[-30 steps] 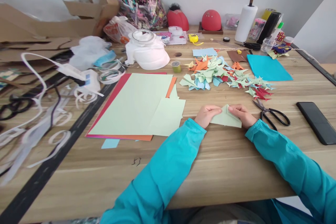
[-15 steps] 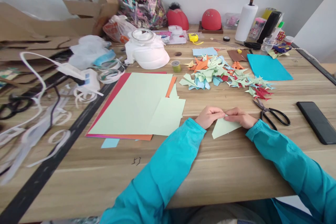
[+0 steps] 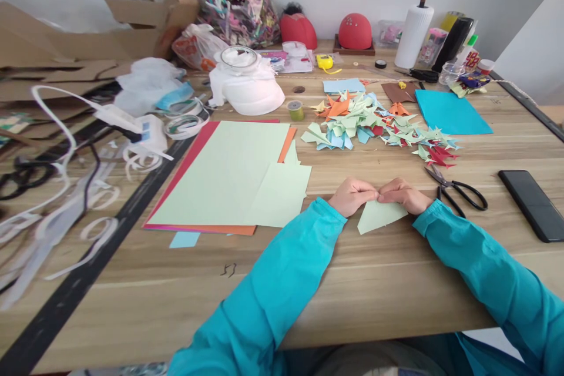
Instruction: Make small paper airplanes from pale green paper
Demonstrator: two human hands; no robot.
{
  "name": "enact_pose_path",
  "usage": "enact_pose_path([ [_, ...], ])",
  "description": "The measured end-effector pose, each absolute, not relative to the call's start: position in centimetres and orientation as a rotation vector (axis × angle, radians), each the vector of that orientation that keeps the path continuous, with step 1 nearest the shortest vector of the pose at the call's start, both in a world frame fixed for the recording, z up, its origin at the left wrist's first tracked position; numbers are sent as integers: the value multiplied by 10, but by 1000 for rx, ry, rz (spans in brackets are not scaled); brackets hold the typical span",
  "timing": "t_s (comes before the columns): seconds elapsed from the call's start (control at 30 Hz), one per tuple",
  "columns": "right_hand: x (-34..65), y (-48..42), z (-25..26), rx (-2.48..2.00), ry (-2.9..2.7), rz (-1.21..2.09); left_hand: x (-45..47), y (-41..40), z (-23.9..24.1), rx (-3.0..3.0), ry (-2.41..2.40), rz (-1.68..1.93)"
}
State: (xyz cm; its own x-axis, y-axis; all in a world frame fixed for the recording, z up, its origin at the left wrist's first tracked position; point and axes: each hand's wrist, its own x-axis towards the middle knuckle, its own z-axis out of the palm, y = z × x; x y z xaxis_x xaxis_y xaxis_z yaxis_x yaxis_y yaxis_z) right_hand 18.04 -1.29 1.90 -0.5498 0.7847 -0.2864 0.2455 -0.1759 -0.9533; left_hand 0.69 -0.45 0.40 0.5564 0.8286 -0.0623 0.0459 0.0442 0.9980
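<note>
A small pale green sheet of paper (image 3: 379, 215) lies low over the wooden table, its upper edge pinched between my two hands. My left hand (image 3: 352, 195) grips it from the left with thumb and fingers pressed together. From the other side my right hand (image 3: 404, 195) pinches the same edge, fingertips meeting those of the left. The fingers cover the upper part of the paper, so any fold there is hidden. Black-handled scissors (image 3: 458, 189) rest just right of my right hand. Beyond my hands spreads a heap of folded paper pieces (image 3: 352, 120) in green, orange, blue and red.
Left of my hands lies a stack of large coloured sheets (image 3: 220, 176). A black phone (image 3: 531, 205) is at the right. Farther back are a turquoise sheet (image 3: 453, 113), a thread spool (image 3: 295, 110) and a white bottle-like roll (image 3: 413, 38). Cords and strips (image 3: 88, 205) clutter the left.
The green paper has shifted very slightly to the right under my fingers. Both hands keep nearly the same place and grip.
</note>
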Motion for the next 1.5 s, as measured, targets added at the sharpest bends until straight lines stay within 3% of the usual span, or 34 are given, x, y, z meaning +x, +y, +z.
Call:
enact_pose_path([
  [0.7,179,-14,17,-1070,-1839,1651,7,-4,2,1418,830,795],
  [1.27,180,-14,10,-1092,-1447,1696,9,-4,0,1169,908,916],
  [1.5,178,-12,3,-1102,-1251,1567,9,-2,-3,1067,842,975],
])
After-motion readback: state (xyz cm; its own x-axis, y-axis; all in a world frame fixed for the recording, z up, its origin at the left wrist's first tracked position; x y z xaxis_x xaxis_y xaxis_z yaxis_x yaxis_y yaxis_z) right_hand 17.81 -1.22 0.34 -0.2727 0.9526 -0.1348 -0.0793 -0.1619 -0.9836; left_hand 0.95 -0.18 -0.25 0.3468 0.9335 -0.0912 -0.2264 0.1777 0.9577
